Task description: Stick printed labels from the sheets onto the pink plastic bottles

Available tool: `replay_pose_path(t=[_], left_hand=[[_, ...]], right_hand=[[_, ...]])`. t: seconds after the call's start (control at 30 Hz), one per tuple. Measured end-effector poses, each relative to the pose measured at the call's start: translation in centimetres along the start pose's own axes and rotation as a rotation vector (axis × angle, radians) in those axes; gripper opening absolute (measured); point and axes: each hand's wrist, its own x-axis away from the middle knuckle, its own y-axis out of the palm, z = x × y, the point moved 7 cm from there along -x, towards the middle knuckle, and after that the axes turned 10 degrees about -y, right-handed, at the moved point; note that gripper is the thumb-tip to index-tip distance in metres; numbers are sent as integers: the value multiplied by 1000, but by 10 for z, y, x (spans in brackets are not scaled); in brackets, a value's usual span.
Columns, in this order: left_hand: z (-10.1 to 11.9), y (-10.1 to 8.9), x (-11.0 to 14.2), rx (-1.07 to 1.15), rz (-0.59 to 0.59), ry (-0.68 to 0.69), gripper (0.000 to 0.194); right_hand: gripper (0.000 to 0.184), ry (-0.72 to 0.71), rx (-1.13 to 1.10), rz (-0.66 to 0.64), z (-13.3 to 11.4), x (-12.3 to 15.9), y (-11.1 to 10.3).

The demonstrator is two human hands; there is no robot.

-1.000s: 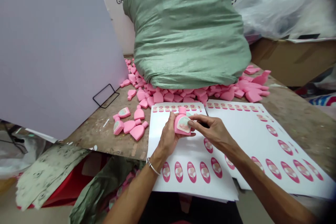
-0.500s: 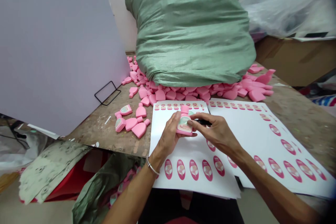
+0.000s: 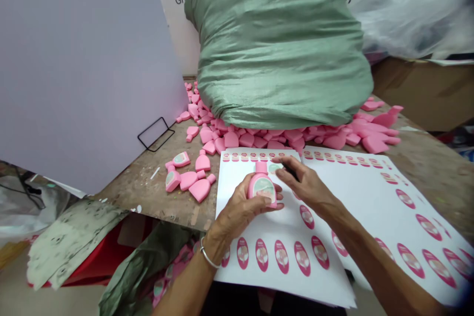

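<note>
My left hand (image 3: pixel 246 202) is closed around a small pink toy bottle (image 3: pixel 261 170), cap pointing away from me. A pale green oval label sits on the bottle's front, with my left thumb at its lower edge. To the right of the bottle and apart from it, my right hand (image 3: pixel 305 180) holds a slim black tool (image 3: pixel 290 170) whose kind I cannot make out. Beneath both hands lies a white sticker sheet (image 3: pixel 259 227) with rows of pink oval labels. Near the right fingertips a pale green label (image 3: pixel 274 168) shows on the sheet.
A second sticker sheet (image 3: pixel 355 197) lies at the right. Several pink bottles (image 3: pixel 200 189) rest on the table (image 3: pixel 148 202) at the left, two with labels. A heap of pink bottles (image 3: pixel 255 139) lies under a large green sack (image 3: pixel 285 49). A black wire frame (image 3: pixel 156 134) stands by the panel (image 3: pixel 81 69).
My right hand has moved off the bottle's label, up and away from it. The left thumb now lies across the label's lower part. The view has shifted slightly.
</note>
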Motion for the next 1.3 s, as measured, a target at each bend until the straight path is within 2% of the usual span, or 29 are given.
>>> replay_pose_path(t=[0.1,0.2,0.27,0.33,0.47,0.57,0.73,0.83,0.9,0.97,1.1,1.17,1.23,1.3], left_hand=[[1,-7,0,16,-3,0,40],[0,-9,-1,45,-16,-11,45],[-1,-8,-2,47,-9,-21,46],[-1,-6,-2,37,-14,-17,45],[-1,0,0,-11,-34,4,43],[0,3,2,-61,-30,6,40],[-1,4,5,-107,-32,-13,37],[-4,3,5,-134,-12,-21,34],[-6,4,4,-136,-7,-20,34],[-7,6,2,-125,-17,-19,33],[-9,11,-2,-116,-31,-30,35],[-9,9,-2,-113,-8,-39,35],[-8,6,-1,-108,28,-56,36],[-8,6,1,-103,38,-74,40]], right_hand=[[31,-164,155,101,-17,1,-11],[16,-414,405,100,-43,8,-8],[11,-535,519,86,-55,12,-4],[10,-580,547,87,-59,15,-2],[8,-578,494,66,-59,15,-1],[13,-608,470,75,-62,17,-3],[13,-859,612,151,-83,35,-4],[14,-962,732,174,-90,47,-2],[12,-974,829,174,-89,51,0],[14,-926,955,185,-85,50,-1],[38,-746,1141,207,-74,42,-10],[45,-650,1197,258,-70,39,-21],[45,-583,1127,290,-69,36,-31],[38,-555,856,205,-66,31,-32]])
